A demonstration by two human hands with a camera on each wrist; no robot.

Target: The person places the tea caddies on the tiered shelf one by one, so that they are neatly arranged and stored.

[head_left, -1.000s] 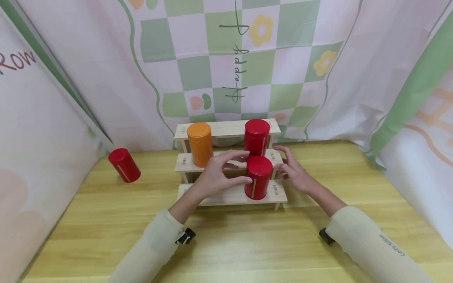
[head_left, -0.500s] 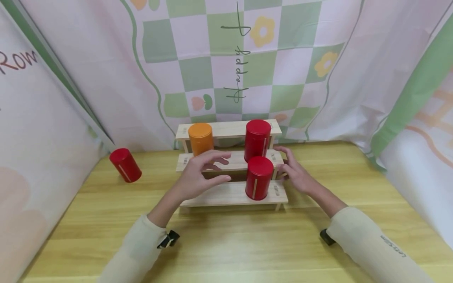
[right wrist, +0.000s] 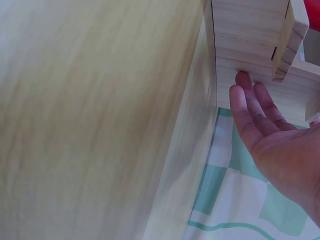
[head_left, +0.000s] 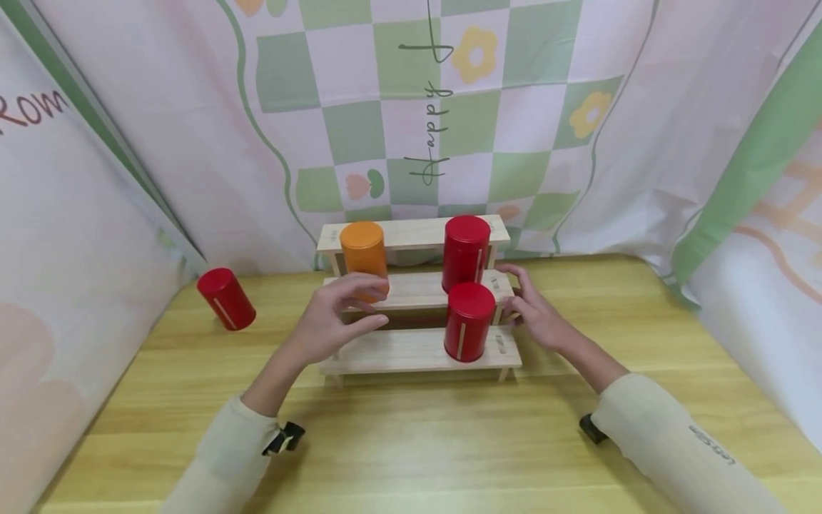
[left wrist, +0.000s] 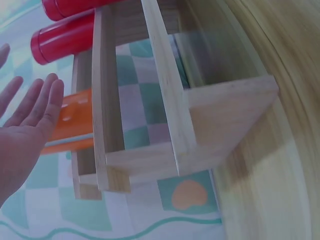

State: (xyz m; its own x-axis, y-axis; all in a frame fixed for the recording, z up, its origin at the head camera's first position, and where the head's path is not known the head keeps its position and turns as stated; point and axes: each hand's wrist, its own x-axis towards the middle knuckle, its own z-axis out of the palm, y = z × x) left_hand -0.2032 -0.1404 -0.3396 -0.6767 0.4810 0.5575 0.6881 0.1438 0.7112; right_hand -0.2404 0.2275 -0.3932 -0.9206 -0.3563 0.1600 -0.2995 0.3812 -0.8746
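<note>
Apparently we're loading the rack (head_left: 385, 351), L hand (head_left: 330, 318) hovering by the mid-tier orange can (head_left: 363, 246), fingers loosely spread, empty, R hand (head_left: 534, 314) w/ near-straight fingers prob. steadying the end. Next we're likely needing a L reach to the lone red can (head_left: 227, 300) on the table (head_left: 417, 442) w/o knocking orange; front red can (head_left: 472, 321) and rear red can (head_left: 465, 250) are standing rack-right.

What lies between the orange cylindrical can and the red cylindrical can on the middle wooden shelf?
Nothing: the head view shows the middle shelf bare between the orange can and the red can.

Checked curtain (head_left: 352, 132), yellow flowers (head_left: 475, 55) printed on it, behind wood-grain table (head_left: 437, 442).
</note>
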